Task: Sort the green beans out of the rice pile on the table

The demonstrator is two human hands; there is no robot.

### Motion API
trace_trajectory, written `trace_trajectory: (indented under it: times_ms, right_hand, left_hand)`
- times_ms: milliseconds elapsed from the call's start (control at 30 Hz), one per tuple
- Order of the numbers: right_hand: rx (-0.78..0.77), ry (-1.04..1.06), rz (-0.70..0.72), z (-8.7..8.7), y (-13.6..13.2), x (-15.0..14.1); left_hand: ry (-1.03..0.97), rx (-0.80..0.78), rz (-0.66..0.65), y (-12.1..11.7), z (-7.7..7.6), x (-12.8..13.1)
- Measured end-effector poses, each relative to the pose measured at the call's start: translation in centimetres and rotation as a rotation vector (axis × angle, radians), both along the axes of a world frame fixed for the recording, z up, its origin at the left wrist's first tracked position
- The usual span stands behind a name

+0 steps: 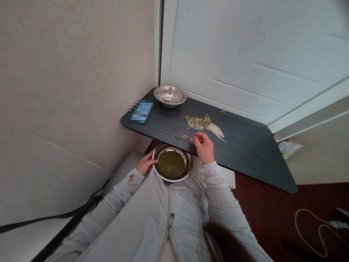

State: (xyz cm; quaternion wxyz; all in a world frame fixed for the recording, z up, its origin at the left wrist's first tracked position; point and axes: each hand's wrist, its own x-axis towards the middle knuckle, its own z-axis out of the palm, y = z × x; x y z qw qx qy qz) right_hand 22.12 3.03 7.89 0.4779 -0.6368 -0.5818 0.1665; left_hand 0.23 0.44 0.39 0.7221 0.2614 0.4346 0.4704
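My left hand (146,163) grips the left rim of a metal bowl (188,168), which rests at my lap below the table's front edge. Green mung beans (171,164) fill its bottom. Over the near edge of the table, my right hand (204,147) is closed with its fingertips together; anything between them is too small to make out. Just left of those fingertips lie a few scattered grains (187,137). Beyond them is a mixed pile of green beans and white grains (198,123), with a streak of white rice-like grains (216,130) to its right.
A second metal bowl (170,95) with a small reddish label inside stands at the back of the dark folding table (245,149). A blurred blue packet (142,112) lies at the left end. Wall and white door (231,69) border the table. A cable (311,214) lies on the floor.
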Motion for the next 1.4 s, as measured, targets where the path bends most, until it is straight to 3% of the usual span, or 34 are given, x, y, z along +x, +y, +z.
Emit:
trace_trajectory:
  times_ms: [500, 1400]
  right_hand:
    - [-0.015, -0.041, 0.038, 0.28, -0.26, -0.17]
    - [-0.157, -0.021, 0.28, 0.28, -0.31, 0.0]
  left_hand:
    - [0.025, 0.01, 0.031, -0.11, 0.14, 0.07]
    - [-0.018, 0.027, 0.047, 0.03, -0.06, 0.03]
